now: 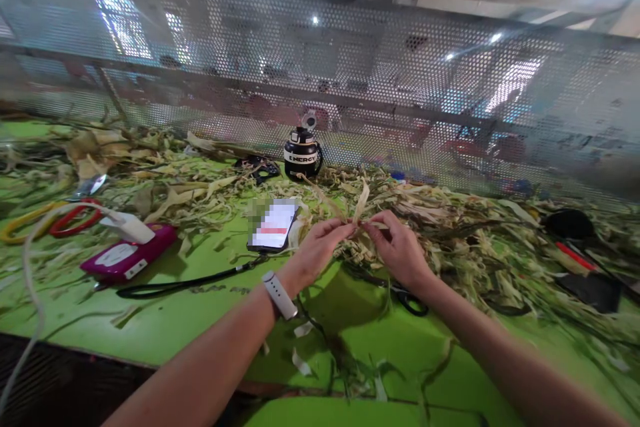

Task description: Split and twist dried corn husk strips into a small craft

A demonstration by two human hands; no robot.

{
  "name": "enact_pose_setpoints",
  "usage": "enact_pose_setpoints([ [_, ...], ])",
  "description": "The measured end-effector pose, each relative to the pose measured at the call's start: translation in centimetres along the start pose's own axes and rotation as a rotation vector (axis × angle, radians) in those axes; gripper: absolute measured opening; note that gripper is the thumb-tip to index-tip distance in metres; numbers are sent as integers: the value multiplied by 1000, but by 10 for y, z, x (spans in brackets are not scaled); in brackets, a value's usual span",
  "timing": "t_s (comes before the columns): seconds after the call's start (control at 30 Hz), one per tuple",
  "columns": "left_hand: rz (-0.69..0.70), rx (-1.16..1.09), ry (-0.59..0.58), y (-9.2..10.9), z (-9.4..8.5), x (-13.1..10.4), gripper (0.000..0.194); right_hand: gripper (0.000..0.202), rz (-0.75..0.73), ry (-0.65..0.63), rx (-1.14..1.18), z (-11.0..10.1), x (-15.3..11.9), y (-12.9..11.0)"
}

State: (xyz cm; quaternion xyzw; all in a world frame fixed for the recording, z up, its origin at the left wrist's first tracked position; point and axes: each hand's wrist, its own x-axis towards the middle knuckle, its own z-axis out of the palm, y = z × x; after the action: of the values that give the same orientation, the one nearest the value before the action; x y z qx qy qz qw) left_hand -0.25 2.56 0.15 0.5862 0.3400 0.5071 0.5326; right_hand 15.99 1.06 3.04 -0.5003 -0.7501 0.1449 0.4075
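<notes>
1. We held a pale husk strip (363, 200) at 12 o'clock from us, its free end pointing up, above the green table (175, 313).
2. From the strip, our left hand (317, 250) came in at 8 o'clock, thumb and fingertips pinched on its lower end.
3. Our right hand (400, 250) came in at 4 o'clock, its fingertips seemingly pinched there too, close beside the left.
4. We judged the strip light, dry and papery, bendable yet easily split along its length.
5. The lower end seemed the best hold: 2 light pinches, no hard tug.
6. The phone (274, 223) lay at 9 o'clock, loose husks (445, 213) at 3 o'clock.
</notes>
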Motion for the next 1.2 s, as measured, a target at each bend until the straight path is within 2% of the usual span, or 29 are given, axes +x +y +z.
enact_pose_setpoints([
  [0.1, -32, -113, -55, 5, 7, 2, 27, 24, 10, 8, 42, 1, 0, 0],
  [0.17, -32, -115, -34, 7, 8, 2, 27, 27, 76, 12, 84, 2, 1, 1],
  [0.23, -21, -110, 28, 7, 7, 3, 27, 42, 151, 22, 110, 3, 2, 3],
  [0.33, 7, -95, 112, 7, 3, 4, 27, 75, 205, 13, 82, 4, 3, 3],
  [0.4, 19, -61, 159, 6, 1, 5, 27, 82, 187, -5, -9, 3, 2, 1],
  [0.47, 31, 20, 201, 5, -2, 6, 28, 65, 89, -25, -161, 2, -1, -3],
  [0.57, 59, 205, 232, 1, -5, 8, 28, 23, -170, -80, -436, 0, -5, -6],
  [0.63, 89, 341, 236, -1, -8, 9, 23, 19, -307, -105, -602, -1, -6, -5],
  [0.7, 113, 467, 225, -3, -10, 10, 17, 18, -372, -120, -726, -2, -6, -4],
  [0.8, 125, 635, 180, -3, -12, 12, 12, 21, -444, -130, -805, -8, -4, -5],
  [0.9, 142, 728, 73, -3, -12, 10, 14, 21, -478, -63, -759, -16, 1, -8],
  [1.0, 181, 701, -114, -1, -9, 5, 12, 16, -474, 22, -657, -21, 7, -7],
  [1.07, 185, 663, -230, 1, -7, 1, 13, 15, -476, 19, -587, -20, 10, -3],
  [1.13, 168, 643, -291, 4, -5, -1, 15, 17, -458, 2, -544, -19, 13, 2],
  [1.2, 150, 606, -294, 7, -4, -1, 15, 20, -404, -2, -527, -18, 14, 5],
])
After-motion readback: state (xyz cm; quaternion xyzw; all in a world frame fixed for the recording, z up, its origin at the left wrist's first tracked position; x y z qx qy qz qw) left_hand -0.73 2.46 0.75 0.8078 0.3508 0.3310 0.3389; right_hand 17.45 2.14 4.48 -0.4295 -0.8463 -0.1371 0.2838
